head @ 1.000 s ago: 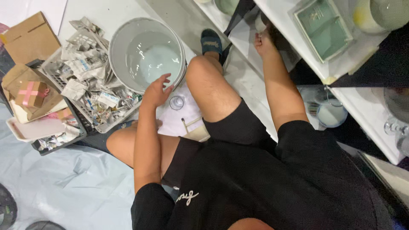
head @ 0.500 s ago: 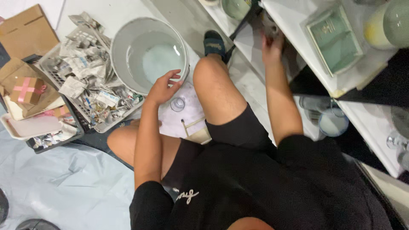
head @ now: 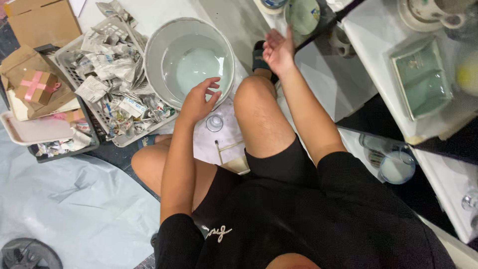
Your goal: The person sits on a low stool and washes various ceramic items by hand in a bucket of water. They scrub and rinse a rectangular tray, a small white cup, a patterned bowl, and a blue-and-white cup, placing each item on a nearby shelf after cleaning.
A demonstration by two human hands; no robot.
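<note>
My left hand (head: 198, 99) hovers at the near rim of a large pale bucket (head: 155, 47) that holds milky light-blue liquid; its fingers are spread and hold nothing. My right hand (head: 279, 50) is raised past my bent knee, palm showing, fingers apart and empty. It is close to the edge of a white shelf, just below a round green plate (head: 303, 15). A small clear glass (head: 214, 123) stands on the floor between the bucket and my knee.
A grey tray of crumpled newspaper (head: 112, 79) sits left of the bucket. Further left are a cardboard box with a pink tape cross (head: 35, 85) and a white tray (head: 37, 130). On the right stand a green square dish (head: 420, 79) and a tub of white liquid (head: 397, 169).
My right hand has drawn back from the shelf and now hangs open in the air. My left hand stays at the bucket's rim, lifted slightly.
</note>
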